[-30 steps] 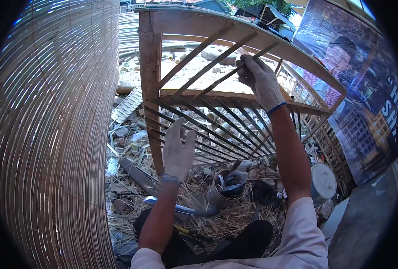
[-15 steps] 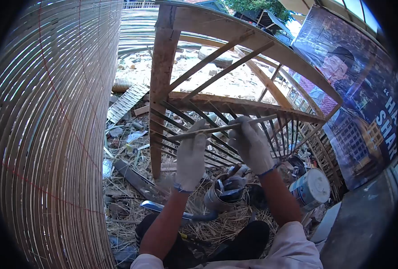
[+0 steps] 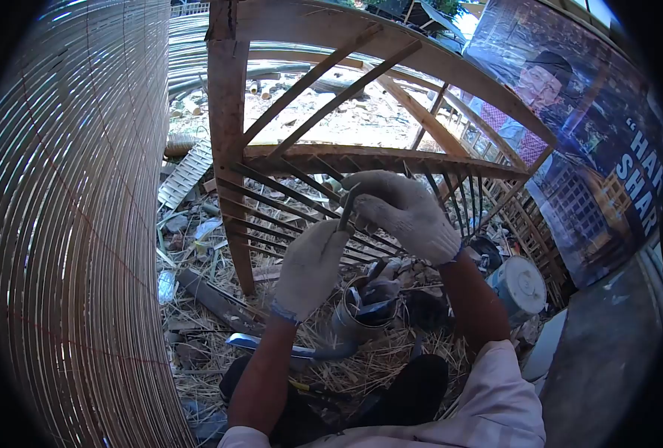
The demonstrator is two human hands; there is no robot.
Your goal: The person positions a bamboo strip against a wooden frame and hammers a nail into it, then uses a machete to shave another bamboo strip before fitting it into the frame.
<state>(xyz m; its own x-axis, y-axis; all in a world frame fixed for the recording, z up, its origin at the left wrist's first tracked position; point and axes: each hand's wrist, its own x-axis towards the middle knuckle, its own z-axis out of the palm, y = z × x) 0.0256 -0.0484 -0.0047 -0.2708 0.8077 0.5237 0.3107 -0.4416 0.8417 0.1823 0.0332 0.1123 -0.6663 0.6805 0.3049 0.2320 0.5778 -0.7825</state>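
Both gloved hands have come together since half a second ago, and the thin bamboo slat [image 3: 348, 203] that lay level between them now stands nearly upright, seen almost end on. Left hand [image 3: 310, 265] is closed around the slat's lower end, fingers curled, thumb up against it. Right hand [image 3: 401, 211] comes over from above, fingers bent and pinched on the upper part of the same slat, so the two hands are touching or very nearly so.

All of it happens in front of the wooden frame [image 3: 227, 134], just below its middle crossbar [image 3: 376, 160], with the frame's row of dark slanted slats [image 3: 287, 213] right behind the hands. Below the frame, on the straw-littered ground, a tin can [image 3: 361, 313] with tools in it sits directly under the hands. A white bucket [image 3: 520, 286] lies to the right of the can, at the frame's lower right. Left of the frame rises a big curved wall of woven bamboo strips [image 3: 70, 224]. A printed banner [image 3: 593, 149] hangs to the frame's right.
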